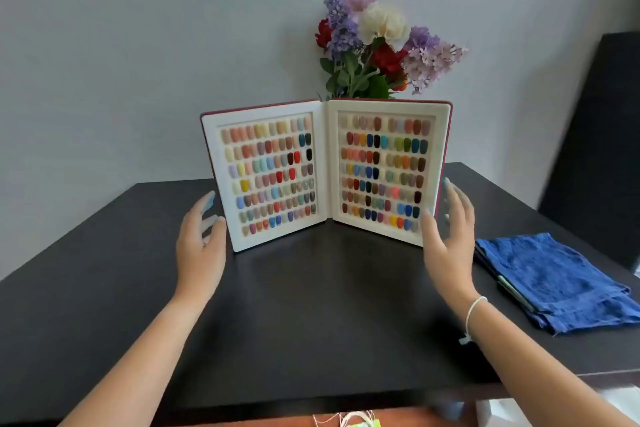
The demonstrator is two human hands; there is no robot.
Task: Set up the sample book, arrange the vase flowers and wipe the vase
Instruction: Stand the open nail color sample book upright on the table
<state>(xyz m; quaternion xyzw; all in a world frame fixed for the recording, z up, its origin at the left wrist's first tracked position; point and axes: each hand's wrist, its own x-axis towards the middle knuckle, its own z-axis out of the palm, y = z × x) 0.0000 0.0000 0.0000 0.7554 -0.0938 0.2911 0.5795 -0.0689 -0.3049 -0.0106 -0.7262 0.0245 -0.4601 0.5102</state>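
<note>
Sample book upright, spread open

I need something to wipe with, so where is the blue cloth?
The blue cloth lies folded on the table, beside the right hand.

You're working in soft, even daylight — bright enough that nothing sits in deep shade. The dark table carries a dull sheen and faint, diffuse shadows under your forearms, with no hard glare anywhere. The wall is lit evenly, greying a little toward the corners. Your left hand and right hand are smeared at the fingertips (motion blur). The whole picture is slightly soft — and the wide lens bends the table's edges outward near the frame's borders.
</note>
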